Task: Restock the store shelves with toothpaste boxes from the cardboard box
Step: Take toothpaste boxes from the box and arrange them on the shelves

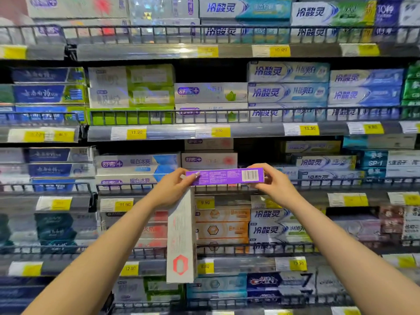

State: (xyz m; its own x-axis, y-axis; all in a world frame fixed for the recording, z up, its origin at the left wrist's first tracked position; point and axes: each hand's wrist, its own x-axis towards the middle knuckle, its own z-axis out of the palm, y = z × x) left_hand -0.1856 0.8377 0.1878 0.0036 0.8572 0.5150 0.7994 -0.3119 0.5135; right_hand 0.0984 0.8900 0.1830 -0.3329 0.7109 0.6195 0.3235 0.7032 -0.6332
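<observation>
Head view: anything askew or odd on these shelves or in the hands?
One oddity: the left hand grips two boxes at once. The purple box lies level, shared with the right hand, while a white box hangs vertically below. Shelf stock looks tidy, though blur hides detail.

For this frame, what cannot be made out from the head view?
- Cardboard box: not in the head view at all.
- White box hanging from the left hand: its top end is hidden behind that hand, so the grip is unclear.
- Purple box: small print too fine to read; the right hand covers its end.
- Left price tags: digits blurred.
</observation>
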